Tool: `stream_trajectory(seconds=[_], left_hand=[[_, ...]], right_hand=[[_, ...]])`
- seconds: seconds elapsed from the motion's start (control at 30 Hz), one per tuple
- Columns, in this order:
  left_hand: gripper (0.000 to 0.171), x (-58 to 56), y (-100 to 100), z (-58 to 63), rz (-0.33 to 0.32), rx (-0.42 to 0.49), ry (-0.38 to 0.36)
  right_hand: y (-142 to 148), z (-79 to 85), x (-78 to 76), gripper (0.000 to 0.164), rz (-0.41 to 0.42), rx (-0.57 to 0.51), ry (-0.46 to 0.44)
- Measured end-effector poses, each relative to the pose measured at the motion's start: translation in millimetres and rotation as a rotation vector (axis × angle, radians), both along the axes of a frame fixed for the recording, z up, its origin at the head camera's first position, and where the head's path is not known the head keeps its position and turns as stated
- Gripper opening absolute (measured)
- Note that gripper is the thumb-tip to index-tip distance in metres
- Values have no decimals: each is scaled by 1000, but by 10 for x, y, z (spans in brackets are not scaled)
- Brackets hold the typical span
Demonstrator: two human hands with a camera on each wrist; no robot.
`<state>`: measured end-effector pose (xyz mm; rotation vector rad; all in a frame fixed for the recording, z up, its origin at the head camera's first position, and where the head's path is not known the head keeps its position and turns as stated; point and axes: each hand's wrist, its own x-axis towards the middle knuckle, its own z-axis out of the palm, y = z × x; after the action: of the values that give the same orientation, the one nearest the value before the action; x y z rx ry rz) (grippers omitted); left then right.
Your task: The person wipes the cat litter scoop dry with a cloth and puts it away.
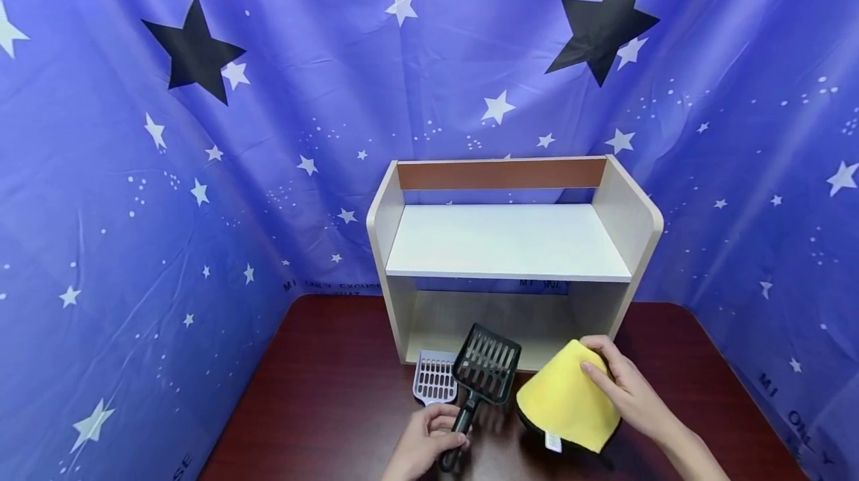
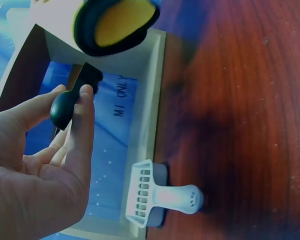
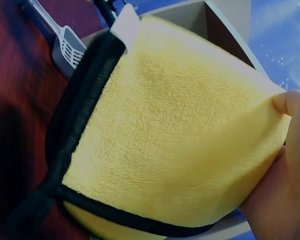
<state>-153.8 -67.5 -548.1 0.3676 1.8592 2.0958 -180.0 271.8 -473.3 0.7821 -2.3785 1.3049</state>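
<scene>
Left hand (image 1: 426,442): grasps black scoop (image 1: 479,385) before shelf (image 1: 506,242), long axis near-left to far-right.
Cloth (image 1: 567,399): right of black scoop, pinched by right hand (image 1: 627,385).
Grey scoop (image 1: 435,380): on desk (image 1: 322,399), nearer left hand.

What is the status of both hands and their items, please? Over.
Left hand grips black scoop. Right hand grips yellow cloth. Pale scoop at front edge of shelf, possibly in the way.
</scene>
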Motion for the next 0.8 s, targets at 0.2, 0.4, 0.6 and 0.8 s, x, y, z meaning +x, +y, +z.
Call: stream_trajectory(seconds=[0.2,0.4,0.6,0.8], left_hand=[[42,-23,-31,73,-30,23,12],[41,-66,-64,166,14,8,40],[43,-95,-99,288,37,14,22],[44,-102,-85,371,40,16,6]], right_hand=[[-29,50,-42,51,145,70,72],[-43,194,-112,53,153,189,82],[-60,287,-170,46,180,238,64],[-133,289,-198,36,241,198,188]])
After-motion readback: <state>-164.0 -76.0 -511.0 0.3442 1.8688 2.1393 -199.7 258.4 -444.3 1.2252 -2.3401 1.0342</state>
